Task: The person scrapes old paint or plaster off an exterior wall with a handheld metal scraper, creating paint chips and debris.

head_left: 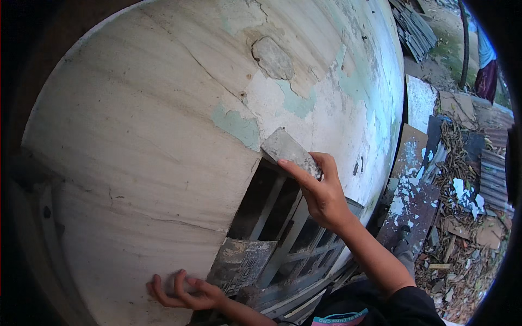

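Note:
In front of me is a wall (141,125) with cracked, stained off-white paint, peeled in places down to pale green patches (236,126). My right hand (322,190) grips a flat, grey, rectangular scraper plate (288,149) between thumb and fingers. The plate lies against the wall just above the upper corner of a window opening, beside a bared white area. Lower left, my left hand (187,293) holds nothing; its fingers are apart and bent, at the wall's surface. Whether its fingertips touch the wall cannot be made out.
A window (296,228) with grey bars sits below my right hand. Boards (408,201) strewn with paint flakes, dry leaves (454,146) and corrugated sheets (492,176) cover the ground at right. Stacked slats (413,30) lean farther off. Another person (485,60) stands at the far right.

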Demonstrator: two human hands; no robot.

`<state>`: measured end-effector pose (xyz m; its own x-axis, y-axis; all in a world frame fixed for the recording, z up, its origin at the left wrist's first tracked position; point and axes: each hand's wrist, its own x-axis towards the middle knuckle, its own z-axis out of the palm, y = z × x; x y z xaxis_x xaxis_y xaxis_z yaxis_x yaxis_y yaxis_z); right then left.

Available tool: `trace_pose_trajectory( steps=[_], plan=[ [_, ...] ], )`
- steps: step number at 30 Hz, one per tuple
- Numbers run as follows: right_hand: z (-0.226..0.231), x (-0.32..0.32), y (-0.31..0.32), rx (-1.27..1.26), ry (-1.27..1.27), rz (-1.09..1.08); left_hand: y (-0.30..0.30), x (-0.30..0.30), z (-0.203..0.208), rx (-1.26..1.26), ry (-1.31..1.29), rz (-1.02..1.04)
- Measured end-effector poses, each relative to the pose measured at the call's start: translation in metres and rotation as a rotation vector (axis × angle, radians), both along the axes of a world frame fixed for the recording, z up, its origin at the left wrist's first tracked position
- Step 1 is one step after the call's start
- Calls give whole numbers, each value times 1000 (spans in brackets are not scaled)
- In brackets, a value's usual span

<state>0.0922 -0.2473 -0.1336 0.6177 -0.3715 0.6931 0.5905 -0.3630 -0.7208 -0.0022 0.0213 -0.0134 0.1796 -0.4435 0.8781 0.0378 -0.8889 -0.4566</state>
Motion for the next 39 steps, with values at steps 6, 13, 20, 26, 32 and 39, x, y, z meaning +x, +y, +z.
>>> trace_pose_trajectory(
  steps=[6, 13, 20, 26, 32, 39],
  plan=[
    [-3, 6, -9, -157, -35, -52, 4, -2, 1, 25, 10, 21],
    [-1, 15, -3, -117, -76, 27, 2, -1, 1, 20, 11, -3],
    [11, 21, -12, -173, -103, 32, 5, -2, 0, 12, 11, 21],
    [27, 27, -12, -167, -123, 21, 2, -2, 0, 6, 0, 29],
    [54, 36, -16, -195, -216, -16, -2, -1, -1, -4, -3, 16],
    [86, 47, -22, -160, -305, -50, -2, -1, 1, 16, -15, 18]
  ],
)
